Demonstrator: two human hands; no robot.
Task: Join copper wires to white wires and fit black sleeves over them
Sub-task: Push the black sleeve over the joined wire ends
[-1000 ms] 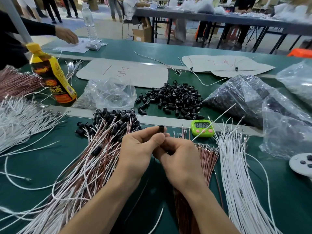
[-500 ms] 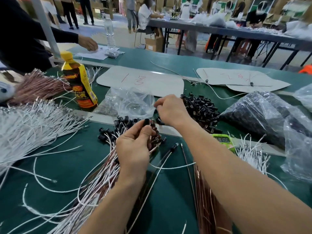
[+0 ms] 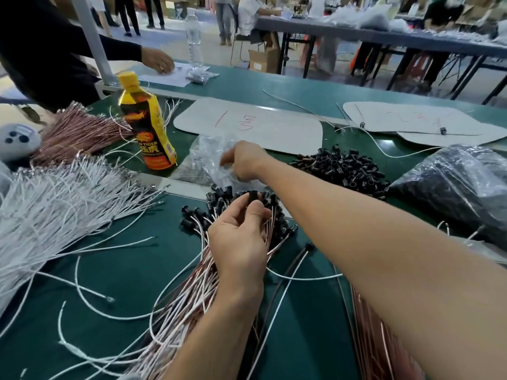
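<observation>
Right now the left hand [image 3: 238, 242] pinches a black sleeve [image 3: 253, 195] between thumb and fingertips, just above the sleeved ends of a bundle of joined wires [image 3: 189, 311] that fans across the green table [image 3: 115, 272] under the wrist. The right hand [image 3: 244, 160] reaches across to a clear plastic bag [image 3: 204, 157], its fingers bent down against the plastic; whether they grip anything I cannot tell. A heap of loose black sleeves [image 3: 340, 168] lies just right of that bag. Plain white wires [image 3: 55, 204] are piled at the left, copper wires [image 3: 381, 344] lie beneath the right forearm, and a yellow bottle [image 3: 148, 127] stands upright just left of the bag
</observation>
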